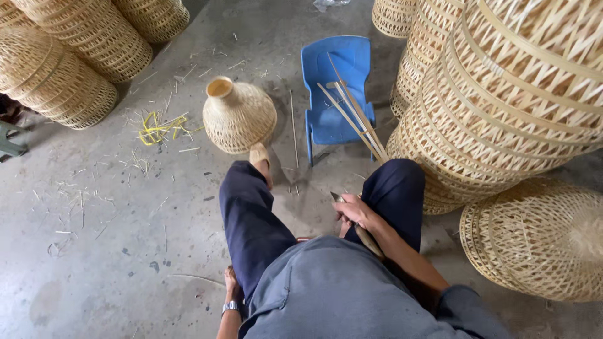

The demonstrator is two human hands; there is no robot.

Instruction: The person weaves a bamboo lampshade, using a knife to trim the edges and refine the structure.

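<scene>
The biggest things around you are the woven bamboo baskets: open lattice weave, pale straw colour, rounded like drums and domes. The stack at the right (515, 94) fills the upper right of the frame and runs off its edge, so you cannot count its layers; one more domed basket (540, 242) lies at lower right. At upper left three more baskets (69, 56) lie on their sides, cut off by the frame.

The floor (100, 251) is rough grey concrete, strewn with thin splinters and a small tangle of yellow strips (157, 129) left of centre.

Just above centre stands one blue plastic child's chair (333, 81), smooth and glossy. Left of it sits one vase-shaped woven basket (239, 116) with a narrow open neck, tighter in weave than the rest.

A bundle of long flat bamboo strips (355, 113), some four or five, slants from your lap up across the chair; where they overlap the count is hard to make out.

Your right hand (355, 212), just below centre, is closed around the lower ends of those strips together with a knife (367, 240) with a wooden handle; its blade is mostly hidden by the fingers.

Your left hand (231, 285), at the bottom left of centre, wears a metal wristwatch (232, 307) and lies behind your leg; you cannot tell how it is closed or what it holds.
</scene>
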